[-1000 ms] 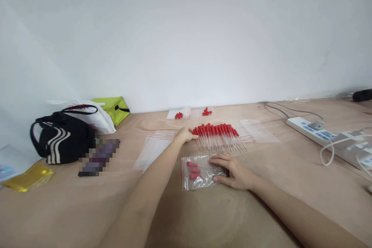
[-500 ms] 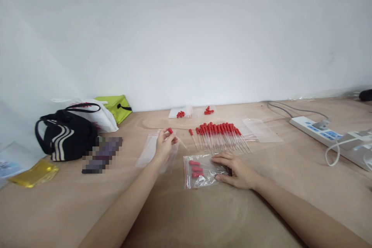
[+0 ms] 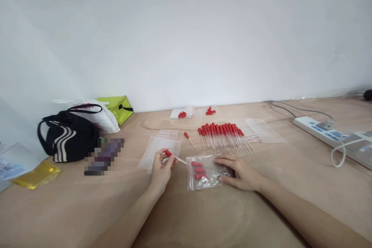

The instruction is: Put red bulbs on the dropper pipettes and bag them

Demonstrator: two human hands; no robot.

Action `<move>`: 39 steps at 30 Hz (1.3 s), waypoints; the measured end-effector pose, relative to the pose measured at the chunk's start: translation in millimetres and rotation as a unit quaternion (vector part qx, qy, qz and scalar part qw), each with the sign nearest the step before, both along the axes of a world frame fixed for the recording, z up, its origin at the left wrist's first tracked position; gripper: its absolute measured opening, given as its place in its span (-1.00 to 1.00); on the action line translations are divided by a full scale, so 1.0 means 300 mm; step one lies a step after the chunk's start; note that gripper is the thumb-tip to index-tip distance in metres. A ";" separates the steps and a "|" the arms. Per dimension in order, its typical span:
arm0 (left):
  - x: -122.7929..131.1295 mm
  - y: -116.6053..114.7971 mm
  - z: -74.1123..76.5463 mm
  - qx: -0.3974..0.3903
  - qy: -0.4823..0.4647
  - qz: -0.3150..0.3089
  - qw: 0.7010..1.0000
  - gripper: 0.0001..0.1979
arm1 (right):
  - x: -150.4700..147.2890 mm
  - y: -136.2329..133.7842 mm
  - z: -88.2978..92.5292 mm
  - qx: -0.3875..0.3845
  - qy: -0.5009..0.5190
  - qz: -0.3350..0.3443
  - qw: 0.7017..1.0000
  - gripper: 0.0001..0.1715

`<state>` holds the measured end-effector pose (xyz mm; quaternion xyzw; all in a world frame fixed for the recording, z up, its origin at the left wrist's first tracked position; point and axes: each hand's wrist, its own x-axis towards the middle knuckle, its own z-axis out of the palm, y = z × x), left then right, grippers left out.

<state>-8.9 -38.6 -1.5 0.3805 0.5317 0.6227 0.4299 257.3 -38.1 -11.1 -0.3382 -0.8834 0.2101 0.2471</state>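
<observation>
My left hand is closed on the red bulb of a dropper. The dropper's thin clear tube slants down to the right, its tip at the upper left corner of a clear zip bag. Inside that bag several red-bulbed droppers show, bulbs toward the red-lined mouth on the left. My right hand lies over the bag's right end, fingers stretched out and thumb apart, pressing on it. One loose dropper lies beyond the bag, left of a row of droppers with red bulbs pointing away from me.
Flat zip bags lie behind my left hand, and another bag lies right of the row. Small red bulbs rest near the wall. A power strip with cables stands right; a black bag and yellow pouch sit left.
My left hand has moved toward me with the dropper, bringing its tube tip to the bag's mouth. My right hand stays on the bag.
</observation>
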 end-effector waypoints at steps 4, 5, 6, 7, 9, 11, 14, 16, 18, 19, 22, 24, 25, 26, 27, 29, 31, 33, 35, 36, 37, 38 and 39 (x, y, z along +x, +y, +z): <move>0.014 -0.017 -0.011 0.004 0.012 -0.001 1.000 -0.59 | -0.001 -0.001 0.002 0.002 0.000 0.002 1.000 -0.42; 0.018 -0.020 -0.011 0.001 0.022 -0.008 1.000 -0.61 | -0.001 -0.001 0.003 0.005 0.001 0.002 1.000 -0.42; 0.021 -0.024 -0.011 -0.001 0.038 -0.018 0.999 -0.63 | -0.002 -0.001 0.005 0.007 0.001 0.002 1.000 -0.42; 0.025 -0.026 -0.010 -0.002 0.060 -0.033 0.998 -0.66 | -0.002 -0.002 0.006 0.010 0.001 0.002 1.000 -0.42; 0.033 -0.029 -0.009 0.000 0.112 -0.070 0.991 -0.73 | -0.003 -0.002 0.007 0.013 -0.001 0.002 1.000 -0.42; 0.037 -0.030 -0.011 0.000 0.163 -0.112 0.980 -0.79 | -0.002 -0.002 0.006 0.015 -0.003 0.002 1.000 -0.42; 0.035 -0.030 -0.021 0.000 0.224 -0.171 0.960 -0.83 | -0.002 -0.001 0.002 0.014 -0.002 0.002 1.000 -0.43; 0.030 -0.030 -0.028 0.015 0.260 -0.204 0.944 -0.79 | -0.002 0.000 -0.001 0.014 -0.002 0.002 1.000 -0.43; 0.028 -0.029 -0.031 0.030 0.291 -0.227 0.929 -0.77 | -0.002 0.000 -0.003 0.013 -0.002 0.002 1.000 -0.43; 0.028 -0.029 -0.030 0.032 0.305 -0.234 0.923 -0.77 | -0.001 0.000 -0.004 0.013 -0.002 0.003 1.000 -0.43; 0.034 -0.026 -0.024 0.035 0.336 -0.215 0.916 -0.80 | -0.001 0.002 -0.008 0.012 0.001 0.001 1.000 -0.44; 0.040 -0.025 -0.019 0.055 0.363 -0.176 0.913 -0.83 | -0.001 0.002 -0.010 0.014 0.004 0.002 1.000 -0.44; 0.044 -0.024 -0.017 0.070 0.374 -0.161 0.911 -0.84 | -0.001 0.003 -0.010 0.015 0.006 0.003 1.000 -0.43; 0.048 -0.024 -0.015 0.083 0.382 -0.154 0.908 -0.85 | -0.001 0.003 -0.010 0.017 0.007 0.004 1.000 -0.43; 0.052 -0.025 -0.014 0.091 0.385 -0.160 0.905 -0.85 | -0.001 0.002 -0.009 0.018 0.007 0.004 1.000 -0.43; 0.061 -0.028 -0.011 0.089 0.374 -0.202 0.901 -0.85 | -0.002 0.001 -0.006 0.018 0.004 0.003 1.000 -0.44; 0.069 -0.032 -0.007 0.071 0.343 -0.262 0.899 -0.81 | -0.002 0.000 -0.005 0.016 0.001 0.000 1.000 -0.43; 0.076 -0.036 -0.002 0.051 0.322 -0.299 0.897 -0.78 | -0.002 0.001 -0.005 0.014 0.000 -0.001 1.000 -0.43; 0.078 -0.037 0.005 0.031 0.333 -0.291 0.896 -0.78 | -0.001 0.003 -0.008 0.015 -0.001 -0.001 1.000 -0.43; 0.079 -0.037 0.008 0.021 0.343 -0.280 0.896 -0.79 | 0.000 0.004 -0.009 0.016 -0.002 -0.001 1.000 -0.43; 0.079 -0.036 0.010 0.010 0.347 -0.274 0.897 -0.80 | 0.000 0.005 -0.010 0.017 -0.002 0.000 1.000 -0.43; 0.079 -0.036 0.012 0.002 0.339 -0.275 0.899 -0.79 | 0.000 0.006 -0.011 0.017 -0.003 0.001 1.000 -0.43; 0.079 -0.035 0.013 -0.004 0.323 -0.285 0.902 -0.78 | 0.000 0.006 -0.011 0.017 -0.003 0.002 1.000 -0.43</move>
